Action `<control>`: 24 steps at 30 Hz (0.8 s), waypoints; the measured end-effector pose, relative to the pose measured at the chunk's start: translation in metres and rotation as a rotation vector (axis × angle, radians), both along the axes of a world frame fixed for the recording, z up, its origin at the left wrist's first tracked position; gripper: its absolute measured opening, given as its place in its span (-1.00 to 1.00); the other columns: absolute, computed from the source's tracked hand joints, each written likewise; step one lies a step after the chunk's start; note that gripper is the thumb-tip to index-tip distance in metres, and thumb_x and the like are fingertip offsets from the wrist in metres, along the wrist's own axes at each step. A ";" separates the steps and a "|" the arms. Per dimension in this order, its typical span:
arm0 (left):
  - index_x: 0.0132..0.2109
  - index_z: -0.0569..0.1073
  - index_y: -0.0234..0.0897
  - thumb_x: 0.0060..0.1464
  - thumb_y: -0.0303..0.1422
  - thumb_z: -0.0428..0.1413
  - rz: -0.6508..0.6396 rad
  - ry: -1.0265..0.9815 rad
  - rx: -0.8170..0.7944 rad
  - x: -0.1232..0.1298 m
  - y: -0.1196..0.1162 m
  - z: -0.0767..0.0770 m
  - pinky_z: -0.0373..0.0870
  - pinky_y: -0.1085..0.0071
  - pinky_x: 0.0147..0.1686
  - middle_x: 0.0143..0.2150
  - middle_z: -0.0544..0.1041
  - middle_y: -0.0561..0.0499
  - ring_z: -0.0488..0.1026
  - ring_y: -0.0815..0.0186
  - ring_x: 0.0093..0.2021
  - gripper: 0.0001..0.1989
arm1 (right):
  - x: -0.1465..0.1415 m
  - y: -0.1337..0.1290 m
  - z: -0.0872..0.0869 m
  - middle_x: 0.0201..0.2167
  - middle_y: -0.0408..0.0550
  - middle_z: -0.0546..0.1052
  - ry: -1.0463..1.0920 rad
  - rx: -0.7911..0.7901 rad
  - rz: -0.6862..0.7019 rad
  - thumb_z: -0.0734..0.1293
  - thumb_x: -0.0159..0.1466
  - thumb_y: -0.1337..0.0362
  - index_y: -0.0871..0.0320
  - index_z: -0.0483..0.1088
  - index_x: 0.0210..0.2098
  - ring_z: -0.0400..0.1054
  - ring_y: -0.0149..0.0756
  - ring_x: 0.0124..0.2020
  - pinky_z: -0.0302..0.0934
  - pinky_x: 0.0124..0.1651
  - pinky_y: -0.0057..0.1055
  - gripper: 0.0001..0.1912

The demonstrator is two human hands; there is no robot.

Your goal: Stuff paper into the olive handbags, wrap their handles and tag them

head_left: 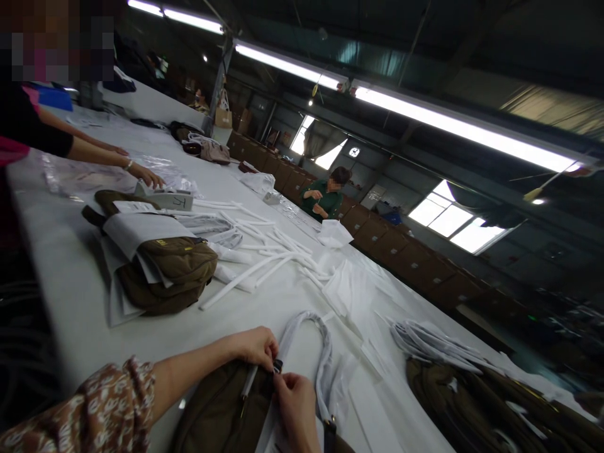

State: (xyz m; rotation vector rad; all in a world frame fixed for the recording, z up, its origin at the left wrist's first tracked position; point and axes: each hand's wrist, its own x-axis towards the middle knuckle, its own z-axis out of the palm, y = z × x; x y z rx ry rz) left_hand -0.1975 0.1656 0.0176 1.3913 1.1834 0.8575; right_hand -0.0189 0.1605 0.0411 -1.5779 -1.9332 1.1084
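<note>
An olive-brown bag (226,409) lies at the table's near edge, partly cut off by the bottom of the view. Its looped handle (325,346) is wrapped in pale covering and stands up beyond my hands. My left hand (258,347) pinches at the dark fitting where the handle's near end joins the bag. Close against it, my right hand (297,402) is closed with thumb and fingertips at the same handle end. The fingers hide the exact small part between them. A zip with a light-coloured pull (249,380) shows on the bag just below my left hand.
White foam strips (278,251) and sheets lie across the white table (189,340). Wrapped brown bags (165,264) are stacked left; more brown bags (472,402) lie right. A co-worker's hand (144,175) is over plastic at left. Another person (325,196) is across the table.
</note>
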 end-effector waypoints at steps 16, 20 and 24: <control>-0.13 0.44 -0.28 -0.02 -0.34 0.05 0.129 -0.122 0.206 -0.001 -0.025 0.028 0.29 0.46 -0.34 -0.39 0.39 0.11 0.35 0.38 -0.40 -0.73 | -0.006 0.019 0.003 -0.44 -0.02 0.55 0.146 0.289 0.321 0.28 0.19 0.01 0.16 0.53 -0.40 0.39 -0.21 -0.39 0.22 -0.30 -0.39 -0.65; -0.05 0.41 -0.26 -0.04 -0.31 0.10 0.151 -0.169 0.170 0.002 -0.024 0.022 0.30 0.47 -0.37 -0.32 0.40 0.11 0.35 0.40 -0.41 -0.64 | -0.004 0.016 0.000 -0.47 -0.04 0.53 0.187 0.261 0.290 0.27 0.20 0.02 0.19 0.50 -0.43 0.37 -0.23 -0.40 0.19 -0.33 -0.41 -0.65; 0.02 0.39 -0.31 -0.24 -0.35 0.22 0.175 -0.177 0.104 0.010 -0.022 0.009 0.28 0.48 -0.45 -0.28 0.48 0.07 0.38 0.40 -0.47 -0.43 | 0.000 0.018 0.000 -0.49 -0.04 0.53 0.259 0.181 0.245 0.29 0.17 0.02 0.20 0.49 -0.46 0.37 -0.21 -0.38 0.20 -0.30 -0.40 -0.64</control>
